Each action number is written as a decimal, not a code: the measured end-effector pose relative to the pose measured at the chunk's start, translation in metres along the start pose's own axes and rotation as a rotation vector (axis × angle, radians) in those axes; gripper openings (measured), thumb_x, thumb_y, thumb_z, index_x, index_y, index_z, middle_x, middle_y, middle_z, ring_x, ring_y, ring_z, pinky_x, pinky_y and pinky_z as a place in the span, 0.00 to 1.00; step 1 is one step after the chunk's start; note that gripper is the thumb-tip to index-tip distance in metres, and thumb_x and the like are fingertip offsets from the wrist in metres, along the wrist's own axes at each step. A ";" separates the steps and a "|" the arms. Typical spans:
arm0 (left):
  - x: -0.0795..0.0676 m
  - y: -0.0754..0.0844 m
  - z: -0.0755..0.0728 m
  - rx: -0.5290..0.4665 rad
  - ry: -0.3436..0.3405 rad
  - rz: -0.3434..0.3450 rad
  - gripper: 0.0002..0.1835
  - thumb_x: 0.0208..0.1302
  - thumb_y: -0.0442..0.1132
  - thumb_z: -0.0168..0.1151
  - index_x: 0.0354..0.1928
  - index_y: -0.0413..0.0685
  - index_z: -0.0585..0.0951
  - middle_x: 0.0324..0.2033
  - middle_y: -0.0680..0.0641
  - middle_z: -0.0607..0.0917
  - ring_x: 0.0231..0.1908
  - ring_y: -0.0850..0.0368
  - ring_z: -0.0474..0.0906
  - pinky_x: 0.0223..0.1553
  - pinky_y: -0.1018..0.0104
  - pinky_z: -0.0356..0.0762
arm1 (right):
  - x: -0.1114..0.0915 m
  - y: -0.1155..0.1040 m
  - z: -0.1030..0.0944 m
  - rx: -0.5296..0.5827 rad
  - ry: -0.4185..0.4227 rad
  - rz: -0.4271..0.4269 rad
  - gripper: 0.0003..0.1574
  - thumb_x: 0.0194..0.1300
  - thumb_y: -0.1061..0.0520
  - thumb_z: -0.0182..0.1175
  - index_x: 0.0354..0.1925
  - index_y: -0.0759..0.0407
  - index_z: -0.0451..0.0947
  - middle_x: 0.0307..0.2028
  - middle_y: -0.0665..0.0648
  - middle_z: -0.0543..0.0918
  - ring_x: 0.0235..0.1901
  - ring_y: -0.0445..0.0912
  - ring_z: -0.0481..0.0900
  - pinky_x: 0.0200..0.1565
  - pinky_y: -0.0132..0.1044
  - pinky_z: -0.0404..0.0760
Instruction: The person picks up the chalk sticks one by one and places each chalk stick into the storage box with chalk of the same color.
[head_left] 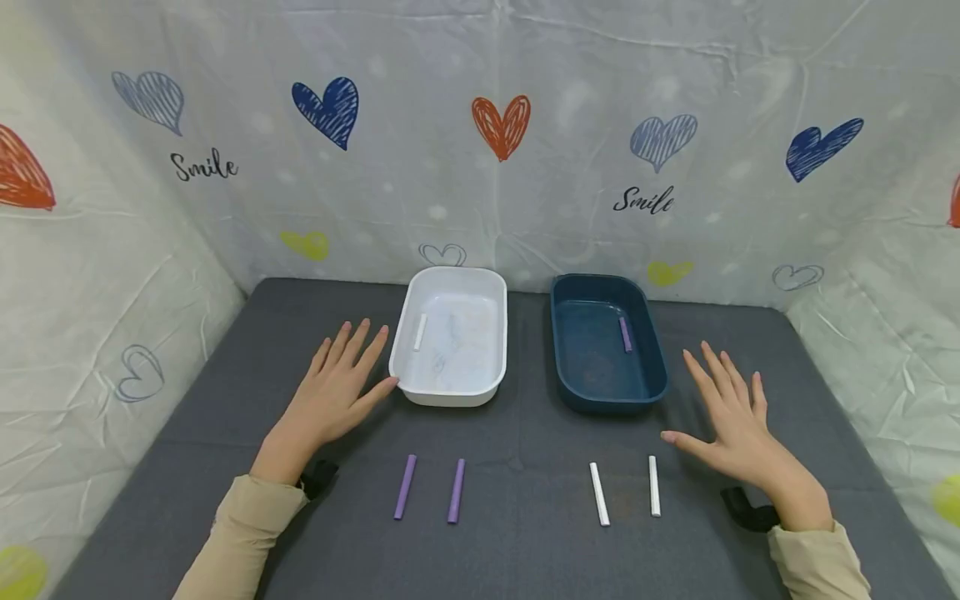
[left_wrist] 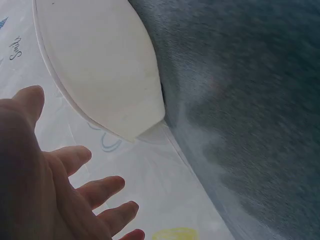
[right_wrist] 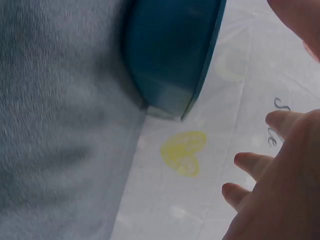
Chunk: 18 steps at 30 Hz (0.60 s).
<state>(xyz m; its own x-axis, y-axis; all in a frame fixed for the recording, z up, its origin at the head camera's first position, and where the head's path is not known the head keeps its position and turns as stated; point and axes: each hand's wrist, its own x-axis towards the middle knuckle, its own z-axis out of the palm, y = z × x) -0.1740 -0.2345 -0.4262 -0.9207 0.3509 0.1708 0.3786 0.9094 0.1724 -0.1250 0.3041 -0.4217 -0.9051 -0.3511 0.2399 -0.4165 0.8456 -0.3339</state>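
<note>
My left hand is spread with straight fingers beside the white tray, its thumb close to the tray's near left corner; whether they touch I cannot tell. To the right of the dark blue tray, my right hand is likewise spread and holds nothing. One white chalk stick lies in the white tray, and one purple chalk stick in the blue tray. Two purple chalk sticks, a left one and a right one, lie in front of the white tray. Two white chalk sticks lie before the blue tray.
A dark grey cloth covers the table. Behind it and along both sides hangs a white curtain printed with hearts and "Smile". Both trays stand near the table's back edge, with a gap between them. Black straps circle both wrists.
</note>
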 end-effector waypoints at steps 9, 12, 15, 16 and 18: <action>0.008 0.007 0.000 0.007 -0.015 0.003 0.42 0.74 0.64 0.46 0.80 0.50 0.48 0.77 0.38 0.47 0.76 0.39 0.36 0.72 0.37 0.37 | 0.002 -0.012 0.007 0.056 -0.007 -0.053 0.70 0.55 0.40 0.73 0.80 0.49 0.39 0.79 0.59 0.38 0.76 0.59 0.34 0.66 0.67 0.20; 0.011 0.009 0.001 0.006 -0.019 0.006 0.42 0.74 0.64 0.45 0.80 0.50 0.47 0.77 0.38 0.47 0.76 0.39 0.35 0.72 0.37 0.37 | 0.002 -0.016 0.008 0.072 -0.005 -0.079 0.69 0.56 0.41 0.74 0.80 0.51 0.41 0.79 0.58 0.39 0.77 0.58 0.33 0.66 0.67 0.21; 0.013 0.011 0.001 -0.004 -0.028 0.012 0.42 0.74 0.64 0.45 0.80 0.50 0.47 0.77 0.38 0.46 0.76 0.39 0.36 0.72 0.37 0.37 | 0.002 -0.020 0.009 0.085 0.000 -0.118 0.69 0.56 0.41 0.74 0.80 0.53 0.42 0.79 0.58 0.38 0.77 0.58 0.33 0.66 0.67 0.21; 0.014 0.012 0.001 -0.006 -0.032 0.012 0.42 0.74 0.64 0.44 0.80 0.50 0.47 0.77 0.38 0.46 0.76 0.39 0.36 0.72 0.38 0.37 | 0.002 -0.021 0.009 0.086 0.001 -0.126 0.69 0.56 0.41 0.74 0.80 0.53 0.42 0.79 0.58 0.38 0.77 0.58 0.33 0.66 0.67 0.21; 0.016 0.015 0.001 -0.014 -0.040 0.011 0.42 0.74 0.64 0.44 0.80 0.50 0.47 0.78 0.38 0.45 0.76 0.39 0.35 0.72 0.38 0.36 | 0.002 -0.023 0.010 0.093 0.000 -0.136 0.69 0.55 0.41 0.74 0.80 0.54 0.42 0.79 0.58 0.38 0.77 0.58 0.33 0.66 0.67 0.21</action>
<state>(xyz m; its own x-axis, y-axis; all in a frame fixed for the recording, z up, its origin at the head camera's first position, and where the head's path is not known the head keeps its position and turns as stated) -0.1830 -0.2156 -0.4221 -0.9192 0.3701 0.1342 0.3902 0.9021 0.1846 -0.1181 0.2794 -0.4227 -0.8398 -0.4599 0.2886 -0.5414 0.7492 -0.3815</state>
